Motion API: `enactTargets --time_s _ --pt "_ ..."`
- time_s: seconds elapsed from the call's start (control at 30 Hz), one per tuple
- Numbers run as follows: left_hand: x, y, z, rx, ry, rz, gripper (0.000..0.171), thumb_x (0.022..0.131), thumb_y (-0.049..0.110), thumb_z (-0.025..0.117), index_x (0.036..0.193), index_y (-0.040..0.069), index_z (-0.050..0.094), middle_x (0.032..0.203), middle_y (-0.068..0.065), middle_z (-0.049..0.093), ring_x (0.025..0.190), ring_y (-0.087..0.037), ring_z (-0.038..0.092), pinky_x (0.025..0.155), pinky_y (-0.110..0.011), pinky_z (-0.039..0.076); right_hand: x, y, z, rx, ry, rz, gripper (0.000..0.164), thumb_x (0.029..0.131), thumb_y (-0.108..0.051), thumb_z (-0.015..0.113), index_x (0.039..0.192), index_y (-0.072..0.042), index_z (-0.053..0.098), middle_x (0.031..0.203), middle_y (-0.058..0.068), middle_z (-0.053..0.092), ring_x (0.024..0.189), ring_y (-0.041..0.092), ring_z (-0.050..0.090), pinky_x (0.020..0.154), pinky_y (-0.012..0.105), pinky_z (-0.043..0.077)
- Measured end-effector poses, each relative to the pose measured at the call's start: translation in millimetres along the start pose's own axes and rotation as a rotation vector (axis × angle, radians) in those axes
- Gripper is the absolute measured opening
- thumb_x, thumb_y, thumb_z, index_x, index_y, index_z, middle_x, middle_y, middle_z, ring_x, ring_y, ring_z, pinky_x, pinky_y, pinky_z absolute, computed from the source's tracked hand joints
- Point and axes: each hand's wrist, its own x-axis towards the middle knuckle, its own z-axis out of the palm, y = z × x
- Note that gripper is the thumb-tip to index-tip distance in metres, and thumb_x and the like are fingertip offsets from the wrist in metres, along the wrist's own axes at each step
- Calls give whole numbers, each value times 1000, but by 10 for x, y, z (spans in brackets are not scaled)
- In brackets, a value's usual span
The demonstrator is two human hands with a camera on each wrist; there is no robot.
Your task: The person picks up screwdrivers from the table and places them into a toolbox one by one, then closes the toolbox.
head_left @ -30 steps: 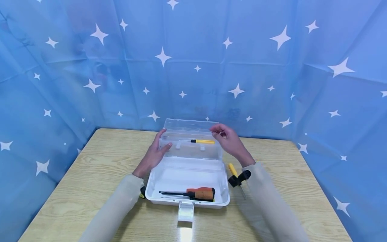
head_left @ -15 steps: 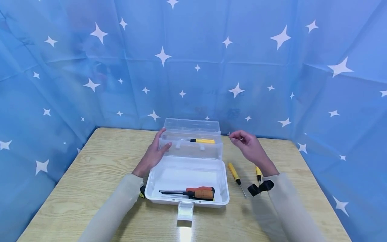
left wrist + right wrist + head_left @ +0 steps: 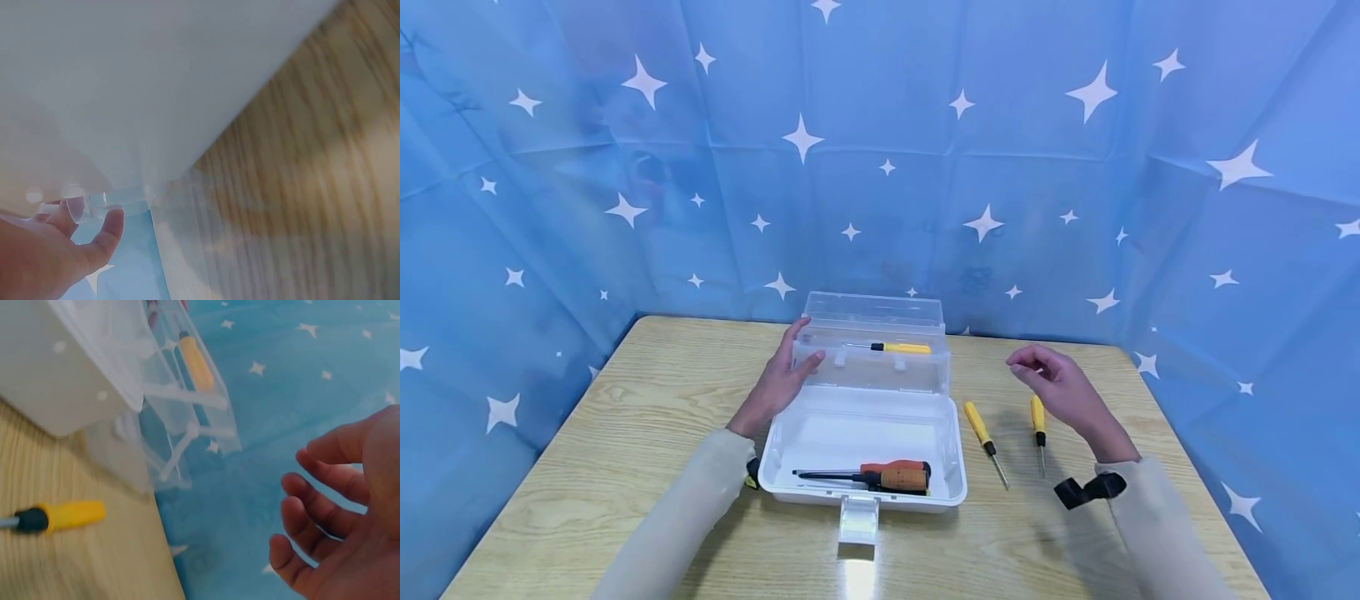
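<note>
A white toolbox stands open on the table, its clear lid tilted back and its translucent tray raised. My left hand holds the tray's left end, thumb in front and fingers behind. In the tray lies a small yellow screwdriver. A red-handled screwdriver and a brown-handled screwdriver lie at the front of the box. My right hand, empty with loosely bent fingers, hovers over the table right of the box. Below it lies a yellow-handled screwdriver, with another yellow screwdriver nearer the box.
The wooden table reaches back to a blue curtain with white stars. The box's front latch hangs down toward me. A dark and yellow object shows at the box's left side, beside my left sleeve.
My right hand has moved from the lid's right end out to the right and lower, uncovering the yellow screwdrivers on the table. My left hand, the box and the tray's screwdriver stay put.
</note>
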Motion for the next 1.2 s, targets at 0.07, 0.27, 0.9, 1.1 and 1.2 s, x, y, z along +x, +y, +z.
enactTargets --time_s 0.07,0.27,0.9,1.1,1.2 --pt "0 -4 -3 -3 -3 -4 70 99 55 51 156 42 13 167 -2 9 146 -39 29 114 -66 23 -49 53 -29 -9 -2 21 19 104 -18 53 113 -6 64 106 8 63 85 10 56 70 27 50" --pt "-3 -10 -3 1 -1 -11 69 99 55 51 156 43 13 167 -1 9 146 -39 29 114 -67 23 -182 222 -102 -18 -5 86 22 105 -22 50 116 -7 63 104 8 61 77 13 54 63 28 48" --pt "-4 8 -1 -4 1 -4 70 98 56 51 156 42 14 167 -2 11 132 -41 50 112 -65 29 -497 595 -179 -20 -27 231 35 106 -30 47 123 0 57 108 17 59 85 23 55 68 31 51" --pt "-13 22 -2 -6 -2 1 71 99 54 52 156 40 14 167 -3 10 132 -41 50 111 -65 31 -546 694 -179 -6 -44 272 40 106 -32 47 127 2 54 113 20 58 90 23 56 70 32 52" --pt "-11 26 -2 -4 -1 2 70 98 55 52 156 41 15 167 -2 10 133 -41 49 111 -65 29 -568 731 -176 -8 -48 299 41 106 -33 48 128 1 54 116 20 58 93 23 57 71 32 52"
